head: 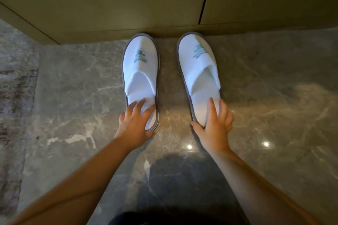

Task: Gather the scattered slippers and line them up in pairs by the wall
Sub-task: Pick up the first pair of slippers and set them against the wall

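My dark clothing (146, 218) is cut off at the bottom edge, my two bare forearms reaching out over it. My left hand (134, 124) rests fingers spread on the heel of the left slipper (140, 71), thumb under its back rim; my right hand (215, 128) clasps the heel of the right slipper (198, 71), fingers across the insole and thumb at the sole's edge. Both slippers lie lengthwise away from me, toes touching the wall (109, 5), with a gap between them; the right one tilts slightly leftward. Bare marble floor (73, 87) lies open on both sides. The green logos are too blurred to read.
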Available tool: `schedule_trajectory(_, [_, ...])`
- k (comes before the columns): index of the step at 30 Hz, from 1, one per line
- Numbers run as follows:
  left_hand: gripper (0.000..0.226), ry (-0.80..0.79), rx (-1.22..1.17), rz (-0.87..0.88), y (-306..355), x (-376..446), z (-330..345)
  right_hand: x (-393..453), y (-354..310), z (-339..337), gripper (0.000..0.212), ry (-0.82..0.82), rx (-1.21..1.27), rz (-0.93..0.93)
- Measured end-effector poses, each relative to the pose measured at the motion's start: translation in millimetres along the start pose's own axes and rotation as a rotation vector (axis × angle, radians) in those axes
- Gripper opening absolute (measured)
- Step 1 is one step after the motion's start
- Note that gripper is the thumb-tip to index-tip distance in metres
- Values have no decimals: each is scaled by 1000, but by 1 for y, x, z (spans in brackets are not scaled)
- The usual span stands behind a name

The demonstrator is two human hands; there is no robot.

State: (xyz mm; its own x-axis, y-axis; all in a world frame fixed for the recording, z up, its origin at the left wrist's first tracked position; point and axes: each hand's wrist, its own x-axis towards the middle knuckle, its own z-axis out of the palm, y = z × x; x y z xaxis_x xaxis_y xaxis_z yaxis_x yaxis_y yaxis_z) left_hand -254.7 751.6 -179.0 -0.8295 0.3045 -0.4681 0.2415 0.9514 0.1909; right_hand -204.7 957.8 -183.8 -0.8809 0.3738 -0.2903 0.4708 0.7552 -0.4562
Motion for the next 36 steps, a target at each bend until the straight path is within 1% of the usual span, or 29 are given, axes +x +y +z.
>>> schedule_trajectory(6, [78, -6, 7, 12, -2, 1, -1, 10, -10, 9, 92, -42, -86, 90])
schedule_trajectory(11, [77, -8, 6, 19, -4, 1, 0, 12, -11, 11, 97, -48, -131, 100])
schedule_trajectory(22, [76, 3, -20, 23, -3, 0, -1, 9, -20, 17, 98, -42, -89, 109])
schedule_trajectory(28, [77, 5, -36, 23, -2, 0, -2, 9, -21, 13, 98, -73, -127, 94])
schedule_trajectory(30, [79, -11, -30, 11, -1, -2, -4, 8, -24, 8, 94, -78, -133, 70])
schedule_trajectory(32, [77, -38, -27, -8, 2, -8, -13, 7, -29, -5, 83, -80, -118, 25])
schedule_trajectory(34, [70, -58, -73, -27, 8, -21, -32, 3, -40, -29, 64, -119, -103, -36])
schedule_trajectory(36, [60, -55, -180, -46, 17, -43, -65, -7, -56, -63, 43, -167, -47, -69])
